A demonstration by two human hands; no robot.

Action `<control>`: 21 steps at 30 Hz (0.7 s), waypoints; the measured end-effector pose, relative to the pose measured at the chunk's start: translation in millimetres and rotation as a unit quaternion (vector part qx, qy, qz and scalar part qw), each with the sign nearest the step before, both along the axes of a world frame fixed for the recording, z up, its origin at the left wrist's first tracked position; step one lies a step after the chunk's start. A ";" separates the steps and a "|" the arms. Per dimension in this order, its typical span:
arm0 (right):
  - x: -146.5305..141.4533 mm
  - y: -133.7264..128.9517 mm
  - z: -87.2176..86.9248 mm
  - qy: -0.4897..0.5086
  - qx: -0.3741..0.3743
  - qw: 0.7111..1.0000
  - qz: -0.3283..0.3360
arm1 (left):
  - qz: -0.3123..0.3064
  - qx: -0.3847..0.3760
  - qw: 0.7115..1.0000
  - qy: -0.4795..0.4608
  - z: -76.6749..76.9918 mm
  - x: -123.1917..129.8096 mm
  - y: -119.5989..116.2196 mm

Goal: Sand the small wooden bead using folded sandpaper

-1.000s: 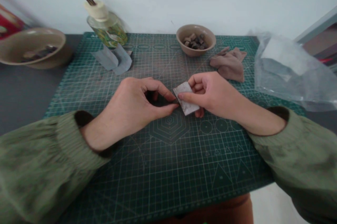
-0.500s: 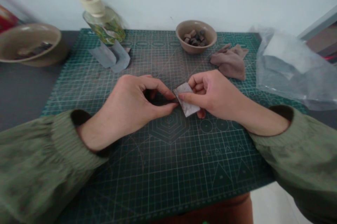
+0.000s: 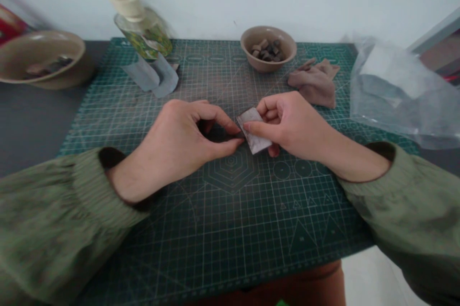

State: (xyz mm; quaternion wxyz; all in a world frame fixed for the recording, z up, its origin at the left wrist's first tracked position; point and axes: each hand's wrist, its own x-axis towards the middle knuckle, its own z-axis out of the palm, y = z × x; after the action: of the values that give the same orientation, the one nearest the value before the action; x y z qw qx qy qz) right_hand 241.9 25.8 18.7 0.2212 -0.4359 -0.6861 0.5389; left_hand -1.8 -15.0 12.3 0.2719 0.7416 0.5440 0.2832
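Note:
My left hand (image 3: 179,131) is closed in a pinch, thumb and forefinger meeting on a small dark piece (image 3: 241,136) that is mostly hidden by the fingertips. Against that piece, or very near it, lies the edge of a small folded square of grey sandpaper (image 3: 251,115). My right hand (image 3: 287,126) grips the sandpaper with the thumb on top and the fingers behind it. Both hands are over the middle of the green cutting mat (image 3: 223,229).
Behind the hands stands a brown bowl (image 3: 268,64) of small dark chunks, beside a crumpled brown cloth (image 3: 316,83). Bent grey sheets (image 3: 158,76) lie near a reed diffuser bottle (image 3: 143,33). A larger bowl (image 3: 46,81) is far left, a clear plastic bag (image 3: 406,95) right.
My right hand has moved slightly up and away with the sandpaper, along the small piece's tip. My left hand keeps its pinch almost in place.

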 end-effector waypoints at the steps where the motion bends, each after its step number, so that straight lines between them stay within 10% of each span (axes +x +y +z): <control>1: -0.1 0.0 -0.1 0.000 -0.001 1.000 0.002 | 0.000 0.001 1.000 -0.001 0.1 0.0 0.0; 21: 1.2 0.2 0.2 -0.003 0.012 1.000 0.008 | 0.008 -0.004 1.000 0.006 1.3 0.9 0.1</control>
State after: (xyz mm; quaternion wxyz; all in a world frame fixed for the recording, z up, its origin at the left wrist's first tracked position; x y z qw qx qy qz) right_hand 243.1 26.0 18.8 0.2201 -0.4293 -0.6966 0.5310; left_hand -0.9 -15.0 13.6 0.2692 0.7381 0.5525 0.2785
